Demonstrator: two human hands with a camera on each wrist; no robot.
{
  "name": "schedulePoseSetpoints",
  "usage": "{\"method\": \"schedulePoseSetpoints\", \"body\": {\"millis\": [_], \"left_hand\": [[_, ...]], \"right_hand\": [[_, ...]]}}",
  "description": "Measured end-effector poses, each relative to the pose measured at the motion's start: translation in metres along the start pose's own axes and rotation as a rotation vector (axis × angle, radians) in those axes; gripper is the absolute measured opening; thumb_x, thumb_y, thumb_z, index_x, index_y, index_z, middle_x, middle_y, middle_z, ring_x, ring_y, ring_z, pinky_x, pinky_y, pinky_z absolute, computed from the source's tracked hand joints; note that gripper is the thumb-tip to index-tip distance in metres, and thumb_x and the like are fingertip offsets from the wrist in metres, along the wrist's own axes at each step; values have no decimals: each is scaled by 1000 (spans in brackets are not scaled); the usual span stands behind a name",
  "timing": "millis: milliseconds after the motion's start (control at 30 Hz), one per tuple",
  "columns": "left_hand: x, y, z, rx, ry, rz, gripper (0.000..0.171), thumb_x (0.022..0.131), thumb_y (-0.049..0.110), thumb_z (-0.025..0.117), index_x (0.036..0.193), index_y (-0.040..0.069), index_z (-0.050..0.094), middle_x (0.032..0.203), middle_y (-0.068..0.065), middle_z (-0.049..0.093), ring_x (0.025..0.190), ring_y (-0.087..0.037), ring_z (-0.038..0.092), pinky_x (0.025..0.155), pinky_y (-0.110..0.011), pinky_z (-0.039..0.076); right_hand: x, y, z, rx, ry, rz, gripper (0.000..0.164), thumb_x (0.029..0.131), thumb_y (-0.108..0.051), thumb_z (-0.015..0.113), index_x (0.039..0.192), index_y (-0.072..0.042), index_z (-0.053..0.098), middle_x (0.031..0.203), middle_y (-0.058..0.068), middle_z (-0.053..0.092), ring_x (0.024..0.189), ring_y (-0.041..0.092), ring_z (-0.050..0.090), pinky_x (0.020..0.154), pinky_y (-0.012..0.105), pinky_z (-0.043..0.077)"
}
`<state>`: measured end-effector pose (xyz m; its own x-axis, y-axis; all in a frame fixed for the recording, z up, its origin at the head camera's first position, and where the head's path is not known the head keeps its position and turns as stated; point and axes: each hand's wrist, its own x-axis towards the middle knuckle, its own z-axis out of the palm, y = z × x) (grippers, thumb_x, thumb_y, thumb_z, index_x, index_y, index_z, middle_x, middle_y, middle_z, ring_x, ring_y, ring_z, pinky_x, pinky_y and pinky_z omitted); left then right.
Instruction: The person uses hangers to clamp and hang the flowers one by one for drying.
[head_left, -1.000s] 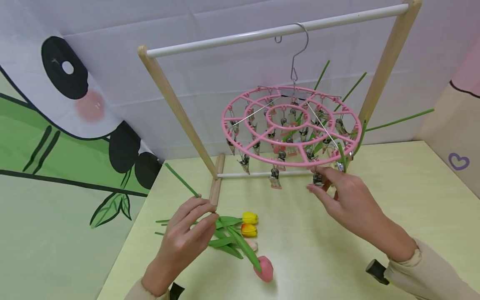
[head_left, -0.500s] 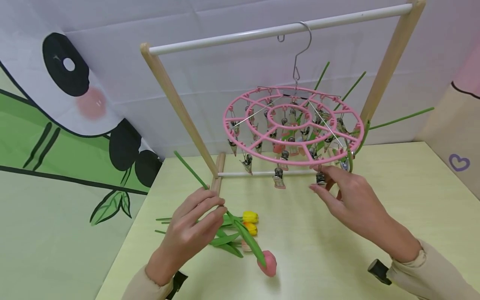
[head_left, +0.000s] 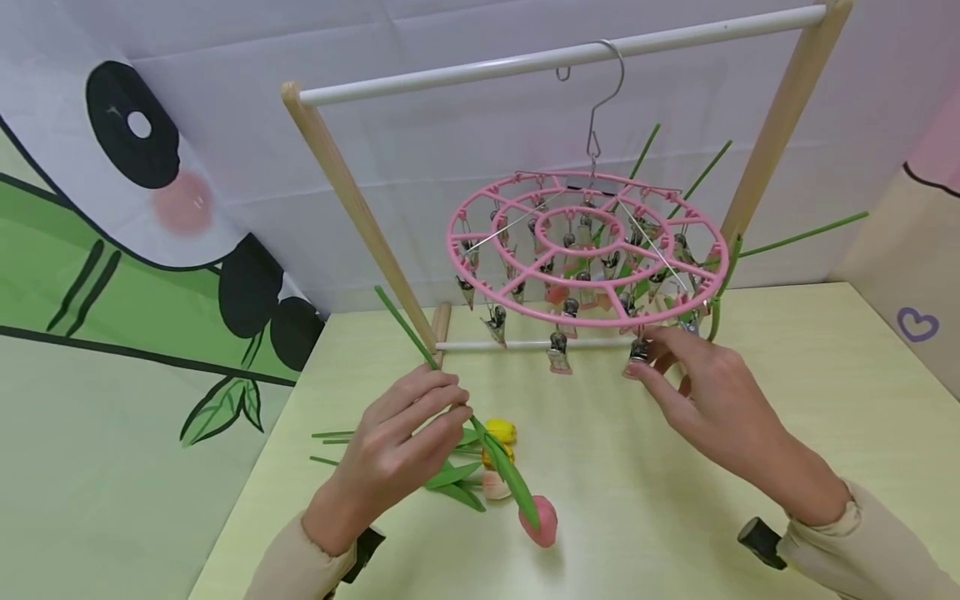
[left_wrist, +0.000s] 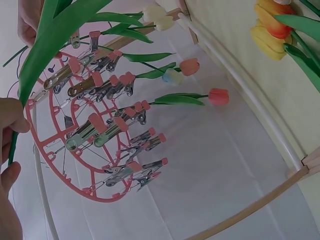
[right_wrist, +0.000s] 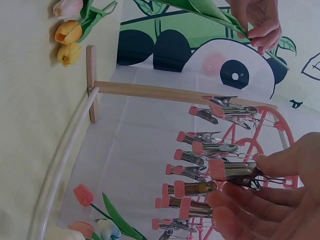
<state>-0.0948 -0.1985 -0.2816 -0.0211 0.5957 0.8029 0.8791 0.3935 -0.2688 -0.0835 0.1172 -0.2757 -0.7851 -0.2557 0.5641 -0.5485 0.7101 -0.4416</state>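
Note:
Between the fingers and thumb of my left hand (head_left: 405, 442) is the green stem of an artificial pink tulip (head_left: 540, 521), its bloom pointing down over the table. Its broad leaf (left_wrist: 50, 50) crosses the left wrist view. My right hand (head_left: 712, 392) pinches a metal clip (head_left: 638, 350) with pink tips, hanging from the front right of a round pink hanger (head_left: 592, 321). In the right wrist view the thumb and fingers are on the body of that clip (right_wrist: 235, 171), and nothing is seen between its tips. The tulip is apart from the clip.
Yellow (head_left: 501, 430), orange and pale pink (head_left: 495, 485) tulips lie on the table behind my left hand. A wooden stand with a white rod (head_left: 465, 77) carries the hanger. Several tulips hang in its back and right clips, stems (head_left: 798, 233) sticking out.
My left hand has moved up and to the right with the pink tulip, nearer the hanger. My right hand stays at the clip, its thumb now closer against it.

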Motion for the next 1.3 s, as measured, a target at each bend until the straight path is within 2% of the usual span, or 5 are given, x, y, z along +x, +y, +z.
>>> {"method": "schedulePoseSetpoints", "body": {"millis": [267,533,633,833,1300], "left_hand": [[7,0,2,14,-4,23,20,92,4,55,82,0,72,87,-10,69,88,-25,63,87,-42,53],[19,1,4,36,-16,82,19,91,3,57,81,1,72,85,-9,70,87,-23,63,85,-38,54],[22,0,5,18,-6,104,14,89,2,60,81,0,72,85,-10,69,86,-24,64,85,-37,54],[26,2,6,-6,-4,144,11,87,2,63,82,-1,72,87,-11,69,86,-25,64,83,-38,55],[38,4,6,-7,-19,228,15,92,2,58,89,0,72,90,-11,71,90,-25,65,86,-42,53]], "right_hand": [[0,-2,-1,-17,43,-2,35,80,-3,73,113,-5,62,82,-1,64,68,10,58,48,22,47],[-5,-14,-5,13,229,-35,34,70,5,77,102,-3,66,80,-1,65,69,8,57,52,12,45],[-6,-20,-5,53,254,-71,34,67,9,78,96,-4,67,79,-2,65,70,6,56,52,12,46],[-6,-33,-3,156,187,-103,36,68,9,77,97,-9,67,85,-5,65,75,4,57,52,12,47],[0,-53,3,357,-14,-69,35,77,1,75,106,-15,66,97,-9,66,82,6,62,56,18,52]]}}
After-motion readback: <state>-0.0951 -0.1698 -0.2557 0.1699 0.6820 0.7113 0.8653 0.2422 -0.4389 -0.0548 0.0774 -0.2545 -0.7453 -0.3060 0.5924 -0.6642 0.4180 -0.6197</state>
